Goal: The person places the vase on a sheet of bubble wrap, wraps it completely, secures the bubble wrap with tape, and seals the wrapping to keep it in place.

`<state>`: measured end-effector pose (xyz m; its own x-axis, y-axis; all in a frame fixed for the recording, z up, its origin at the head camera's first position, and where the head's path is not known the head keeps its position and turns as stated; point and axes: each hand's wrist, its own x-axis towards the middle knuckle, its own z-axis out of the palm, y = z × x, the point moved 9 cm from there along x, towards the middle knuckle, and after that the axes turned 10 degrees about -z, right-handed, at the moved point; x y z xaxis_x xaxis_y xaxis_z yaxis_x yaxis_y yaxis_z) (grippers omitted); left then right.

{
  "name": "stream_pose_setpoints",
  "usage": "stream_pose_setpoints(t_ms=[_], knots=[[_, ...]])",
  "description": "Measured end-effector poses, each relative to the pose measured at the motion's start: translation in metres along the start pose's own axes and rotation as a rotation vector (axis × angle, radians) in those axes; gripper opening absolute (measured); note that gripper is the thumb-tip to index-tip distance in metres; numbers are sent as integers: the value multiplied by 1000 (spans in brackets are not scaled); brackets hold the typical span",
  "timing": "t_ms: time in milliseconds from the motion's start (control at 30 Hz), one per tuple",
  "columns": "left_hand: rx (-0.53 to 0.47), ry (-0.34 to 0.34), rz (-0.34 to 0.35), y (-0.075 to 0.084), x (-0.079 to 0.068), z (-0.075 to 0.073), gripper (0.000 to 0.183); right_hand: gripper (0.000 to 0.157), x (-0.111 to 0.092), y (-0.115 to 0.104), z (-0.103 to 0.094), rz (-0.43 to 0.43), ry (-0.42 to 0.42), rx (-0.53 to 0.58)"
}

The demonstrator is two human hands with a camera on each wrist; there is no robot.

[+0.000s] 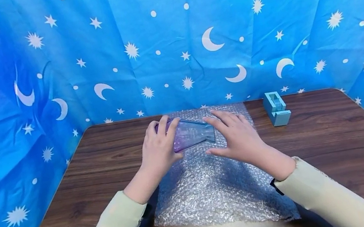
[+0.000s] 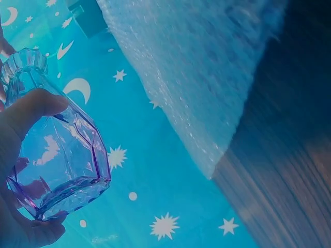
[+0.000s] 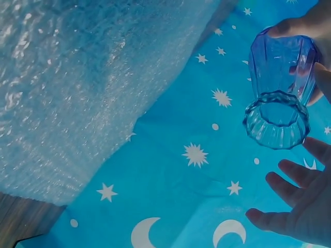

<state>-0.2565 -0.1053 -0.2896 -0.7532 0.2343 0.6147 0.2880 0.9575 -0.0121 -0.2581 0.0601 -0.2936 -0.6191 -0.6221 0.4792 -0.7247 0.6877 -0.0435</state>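
Left hand point(image 1: 157, 146) is gripping 1 glass vase point(image 1: 190, 133) (axis sideways), neck point(image 1: 209, 133) pointing toward the wide-spread right hand point(image 1: 240, 136).

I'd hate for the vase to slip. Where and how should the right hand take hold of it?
Probably by the neck, just behind the flared rim, coming from the person's right, thumb and fingers opposed. The vase is on its side, neck pointing toward the right hand, and the left hand grips its wide body. The narrowing should suit a pinch; the flare may stop slipping.
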Motion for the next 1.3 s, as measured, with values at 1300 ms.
stream_pose_setpoints(t_ms=[1300], knots=[[30, -60, 28, 27, 0, 13, 105, 88, 12, -10, 18, -49, -95, -39]])
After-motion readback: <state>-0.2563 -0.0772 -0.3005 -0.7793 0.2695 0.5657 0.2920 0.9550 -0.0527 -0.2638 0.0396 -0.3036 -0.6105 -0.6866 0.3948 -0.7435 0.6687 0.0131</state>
